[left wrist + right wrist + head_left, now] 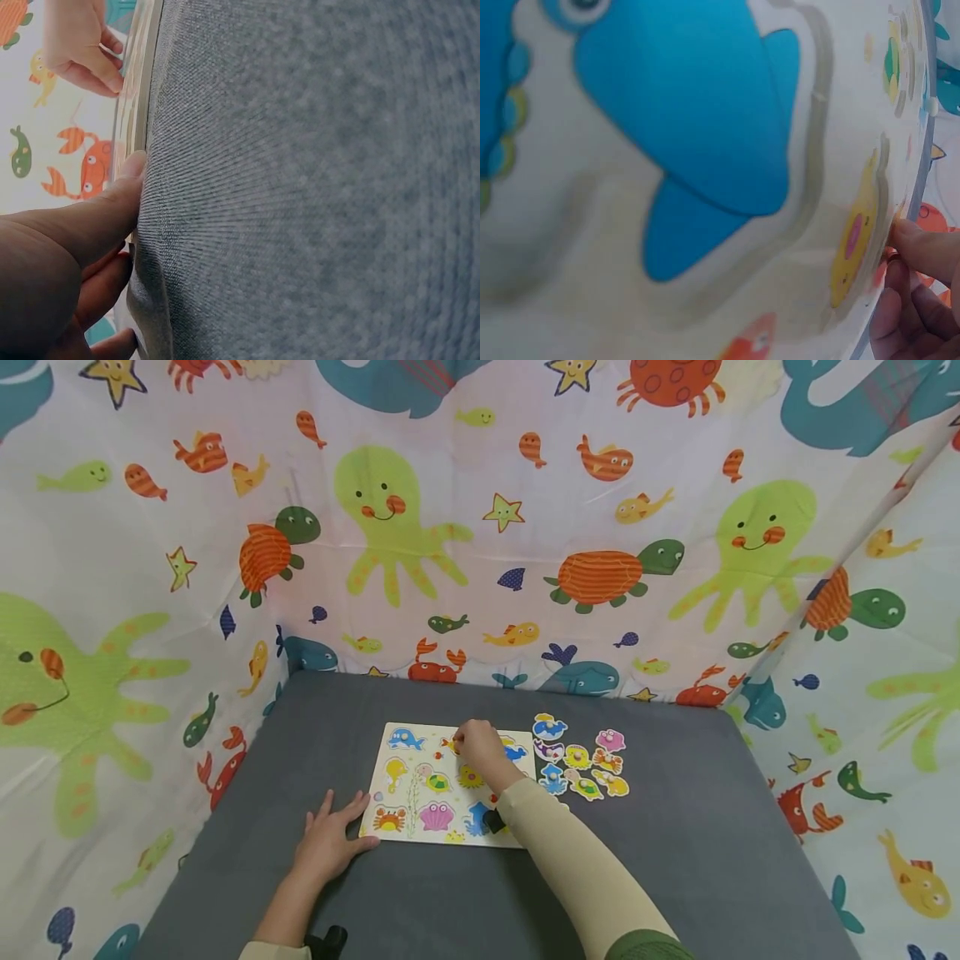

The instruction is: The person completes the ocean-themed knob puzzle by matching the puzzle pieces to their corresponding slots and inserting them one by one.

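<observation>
A pale puzzle board (453, 806) with sea-animal pictures lies flat on the grey table. My left hand (326, 843) is at its lower left corner, fingers spread, thumb along the front edge. The left wrist view shows that thumb (105, 217) against the board's side. Over the far middle of the board, my right hand (480, 750) pinches a small orange puzzle piece, mostly hidden by the fingers. The right wrist view has its fingertips (906, 234) close to the board surface, beside a yellow starfish picture (855, 236). A pink shell (437, 816) and a crab (389, 818) show along the near side.
Several loose puzzle pieces lie right of the board, among them a blue whale (549, 727), a pink piece (610, 740), a turtle (587, 788) and a yellow fish (611, 783). Behind the grey table (712, 860) hangs a sea-animal curtain (465, 468).
</observation>
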Available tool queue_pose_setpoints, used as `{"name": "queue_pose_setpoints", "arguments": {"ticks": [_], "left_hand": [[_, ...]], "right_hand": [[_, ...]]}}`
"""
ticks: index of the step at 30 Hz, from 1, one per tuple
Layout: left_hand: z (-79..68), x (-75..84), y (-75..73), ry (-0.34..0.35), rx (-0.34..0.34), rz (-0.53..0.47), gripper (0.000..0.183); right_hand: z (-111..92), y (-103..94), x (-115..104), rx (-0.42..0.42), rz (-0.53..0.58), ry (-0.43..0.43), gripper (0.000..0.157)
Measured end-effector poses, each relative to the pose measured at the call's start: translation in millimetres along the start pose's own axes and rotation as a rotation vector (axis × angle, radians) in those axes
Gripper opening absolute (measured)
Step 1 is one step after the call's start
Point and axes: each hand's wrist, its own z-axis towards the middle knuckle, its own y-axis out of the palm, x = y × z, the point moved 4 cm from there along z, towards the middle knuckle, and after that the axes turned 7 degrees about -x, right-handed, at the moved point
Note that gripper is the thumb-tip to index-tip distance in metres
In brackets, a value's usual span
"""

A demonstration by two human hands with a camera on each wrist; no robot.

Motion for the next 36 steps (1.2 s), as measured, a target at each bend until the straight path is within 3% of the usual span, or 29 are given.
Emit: {"name": "queue_pose_setpoints", "arguments": {"ticks": [8,13,20,29,36], "left_hand": [[-2.1,5.4,1.5,0.000,-0.019,0.001,0.091],[-3.5,7.3,1.4,0.004,-0.034,-0.003,0.092],[-2.4,8.7,-1.7,0.042,-0.027,-0.017,0.092],[0.6,6.7,-0.7,0.028,-0.050,-0.029,0.095],[0.9,6.6,0.8,0.033,-0.054,-0.008,0.094]], "right_hand": [[-4,-0.6,10,-0.013,0.049,-0.011,0.013],[-8,-4.9,14,-0.010,0.050,-0.016,0.023],[-18,-22.8,10,0.038,0.015,-0.051,0.029],[-33,-47.3,18,0.091,-0.021,-0.077,0.028],[-37,-62.1,34,0.102,0.073,-0.055,0.029]]}}
